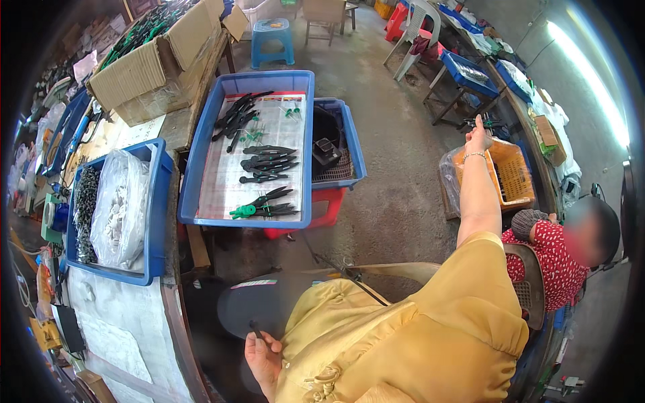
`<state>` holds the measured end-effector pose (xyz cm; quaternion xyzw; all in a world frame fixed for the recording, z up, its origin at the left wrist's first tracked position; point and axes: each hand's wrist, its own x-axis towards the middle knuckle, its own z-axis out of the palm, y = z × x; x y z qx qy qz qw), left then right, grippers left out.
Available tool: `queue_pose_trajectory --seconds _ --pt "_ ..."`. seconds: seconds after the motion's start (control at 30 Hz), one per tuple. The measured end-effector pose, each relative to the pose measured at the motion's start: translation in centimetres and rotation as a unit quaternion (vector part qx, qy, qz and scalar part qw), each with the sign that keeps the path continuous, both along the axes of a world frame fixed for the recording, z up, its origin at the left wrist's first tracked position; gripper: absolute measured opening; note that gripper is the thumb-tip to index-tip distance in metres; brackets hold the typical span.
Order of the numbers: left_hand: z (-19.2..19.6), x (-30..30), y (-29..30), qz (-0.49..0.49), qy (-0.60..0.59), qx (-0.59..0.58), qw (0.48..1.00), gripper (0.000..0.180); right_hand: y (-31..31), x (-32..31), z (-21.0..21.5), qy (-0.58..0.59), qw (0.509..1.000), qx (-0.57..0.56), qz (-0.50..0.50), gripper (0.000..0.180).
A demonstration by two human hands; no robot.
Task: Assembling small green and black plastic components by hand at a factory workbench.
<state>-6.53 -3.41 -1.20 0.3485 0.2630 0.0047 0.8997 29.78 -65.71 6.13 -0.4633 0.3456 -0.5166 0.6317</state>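
My right hand (478, 140), with a bracelet at the wrist, reaches far out over the near side of an orange plastic crate (514, 171). It is closed round slim black tool pieces (494, 125) that poke out on both sides; their exact kind is too small to tell. Low in front of my body, my left hand (264, 358) pinches a small dark piece (254, 328). A blue tray (185, 195) holds bundles of similar long black pieces (267, 162) on paper, some with green parts (243, 211).
A blue bin (158, 235) with bagged white parts (121, 208) sits on the left bench, near a cardboard box (131, 80) of green and black pieces. Another blue bin (356, 144) adjoins the tray. A person in red (554, 269) sits at right. A blue stool (271, 40) stands ahead.
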Motion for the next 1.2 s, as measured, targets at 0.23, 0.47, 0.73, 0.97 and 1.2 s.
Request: queue_pose_trajectory --seconds 0.23,0.47,0.73,0.97,1.2 --pt "-0.3 0.2 0.3 -0.009 0.002 -0.002 1.0 0.016 -0.5 -1.1 -0.3 -0.021 0.997 0.057 0.038 0.038" --pt "-0.3 1.0 0.3 -0.07 -0.027 -0.024 0.997 0.014 -3.6 -4.3 -0.8 -0.058 0.995 0.075 -0.013 0.032" --pt "-1.3 1.9 0.0 -0.105 -0.015 -0.019 0.994 0.012 -9.5 -9.1 -2.7 -0.073 0.986 0.067 -0.132 0.017" --pt "0.0 2.5 -0.7 -0.112 -0.014 -0.005 0.994 0.013 -8.7 -10.0 -3.3 -0.039 0.989 0.038 -0.137 0.018" --pt "-0.4 1.6 -0.8 -0.079 -0.006 -0.01 0.997 0.012 -7.8 -8.1 -3.5 -0.055 0.993 0.036 -0.096 0.018"
